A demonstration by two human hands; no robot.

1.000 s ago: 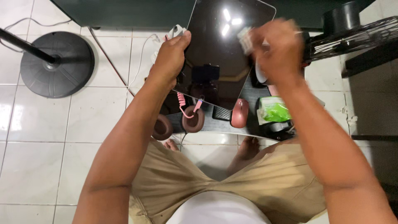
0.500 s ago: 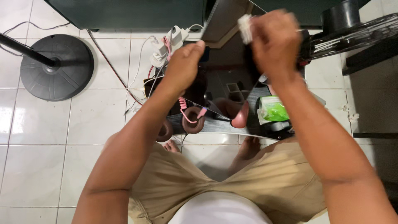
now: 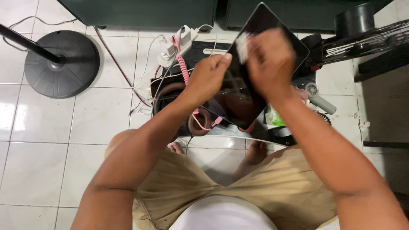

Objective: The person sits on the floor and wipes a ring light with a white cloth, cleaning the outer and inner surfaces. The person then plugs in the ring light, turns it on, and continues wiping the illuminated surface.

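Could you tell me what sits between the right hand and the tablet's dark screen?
In the head view, a small white wipe sits under the right hand, against the tablet.

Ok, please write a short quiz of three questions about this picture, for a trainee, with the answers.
1. True or false: the left hand holds the tablet by its edge.
2. What does the right hand press on the screen? A) white wipe B) brown mouse C) pink cable
3. Fill in: the round black base stands on the ______ floor.

Key: 1 true. 2 A, the white wipe. 3 tiled; the floor has white tiles.
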